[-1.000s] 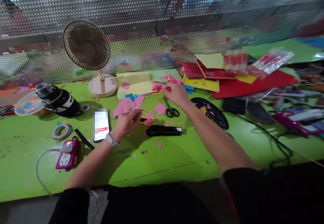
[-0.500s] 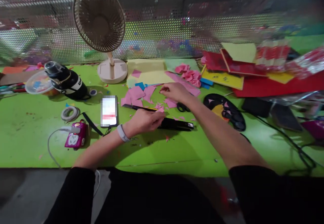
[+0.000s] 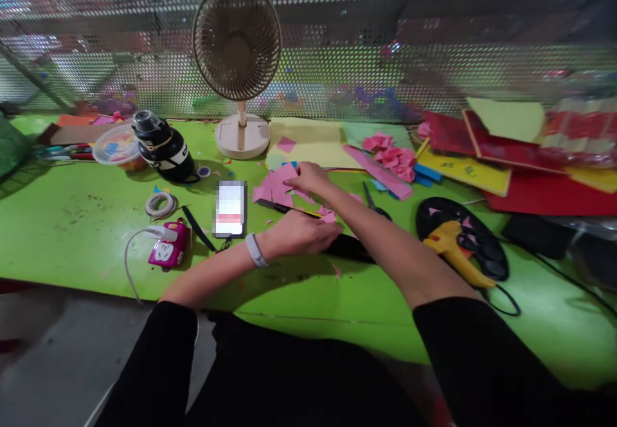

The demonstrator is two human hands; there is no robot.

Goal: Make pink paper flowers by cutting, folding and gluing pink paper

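Right hand (image 3: 308, 178): shifted, on my feed, from over the green tabletop (image 3: 231, 298) half a second ago to the pink paper squares (image 3: 277, 186); work now centres there, I judge. Fingertips narrow at one square's edge; pinched or not, I cannot tell. Left hand (image 3: 303, 231): knuckles up, fingers gathered beside a pink scrap (image 3: 328, 215), hold unclear; black stapler-like tool (image 3: 354, 247) adjoining. Right forearm: slanting inward.
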